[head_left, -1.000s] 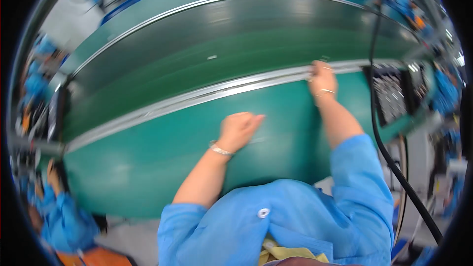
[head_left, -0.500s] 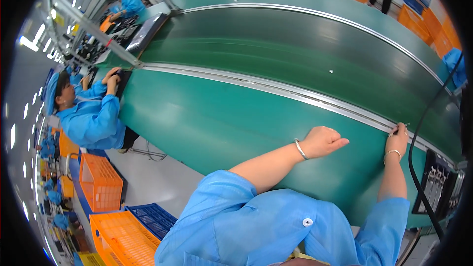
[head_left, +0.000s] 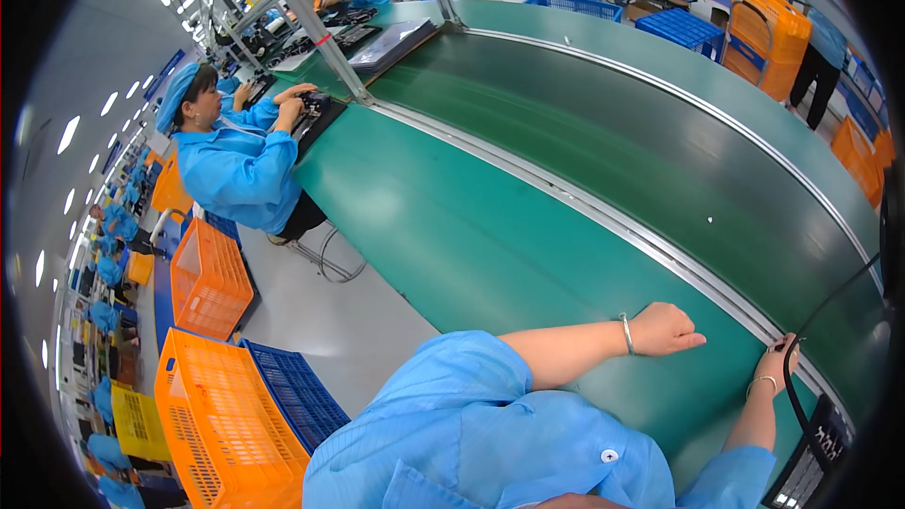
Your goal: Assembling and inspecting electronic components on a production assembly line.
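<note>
Holding bare left hand (head_left: 665, 330) above or on the smooth green tabletop (head_left: 424, 226) (contact not being clear), curling fingers into a loose fist; showing nothing in that grip, likely resting it aside from the right-side work. Placing bare right hand (head_left: 781, 358) at the long silver metal rail (head_left: 566, 190), between tabletop and dark green belt (head_left: 566, 123); bunching fingertips there, presumably using the raised edge for steadiness. Being unable to tell whether gripping the rail or something small, with the thick black cable (head_left: 798, 405) crossing in front. Noting a black tray of shiny metal parts (head_left: 797, 481) lying just beyond the right hand, probably for easy reach. Seeing a small white piece (head_left: 710, 220) lying on the belt, apart from both hands, and a blue-clad co-worker (head_left: 236, 170) handling dark items at the far left end.
</note>
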A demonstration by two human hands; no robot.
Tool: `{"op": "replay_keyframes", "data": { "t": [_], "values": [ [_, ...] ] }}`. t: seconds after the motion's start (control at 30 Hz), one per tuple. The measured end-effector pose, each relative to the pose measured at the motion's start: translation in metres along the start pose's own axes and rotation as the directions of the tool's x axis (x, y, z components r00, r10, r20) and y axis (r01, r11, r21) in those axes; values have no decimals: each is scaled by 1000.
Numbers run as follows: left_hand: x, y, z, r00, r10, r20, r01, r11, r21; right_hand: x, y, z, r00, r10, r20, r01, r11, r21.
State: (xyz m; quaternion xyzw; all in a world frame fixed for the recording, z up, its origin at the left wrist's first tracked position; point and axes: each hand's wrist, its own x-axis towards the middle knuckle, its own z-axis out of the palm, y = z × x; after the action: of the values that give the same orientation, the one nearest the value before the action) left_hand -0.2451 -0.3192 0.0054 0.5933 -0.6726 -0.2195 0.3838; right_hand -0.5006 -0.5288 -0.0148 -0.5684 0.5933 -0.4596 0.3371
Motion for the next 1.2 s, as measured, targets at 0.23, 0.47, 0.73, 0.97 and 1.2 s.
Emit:
{"op": "replay_keyframes", "data": {
  "t": [0.23, 0.47, 0.73, 0.97, 1.2],
  "values": [
    [3, 4, -2, 1000, 5, 27, -5, 1000, 3, 11, 25, -13, 934, -353, 48, 310, 739, -598],
    [2, 4, -1, 1000, -16, 5, 16, 1000, -24, -4, -6, -10, 978, -198, 64, 195, 767, -612],
    [-1, 0, 3, 1000, 14, -8, -14, 1000, -4, -1, 1, -6, 1000, -14, 21, 16, 994, -111],
    [0, 2, 0, 1000, 0, 0, 0, 1000, -3, 11, 23, -7, 997, -64, 31, 68, 989, -129],
    [4, 4, 0, 1000, -4, -17, 3, 999, -37, 23, 33, -13, 994, -96, 43, 105, 913, -393]
  ]
}}
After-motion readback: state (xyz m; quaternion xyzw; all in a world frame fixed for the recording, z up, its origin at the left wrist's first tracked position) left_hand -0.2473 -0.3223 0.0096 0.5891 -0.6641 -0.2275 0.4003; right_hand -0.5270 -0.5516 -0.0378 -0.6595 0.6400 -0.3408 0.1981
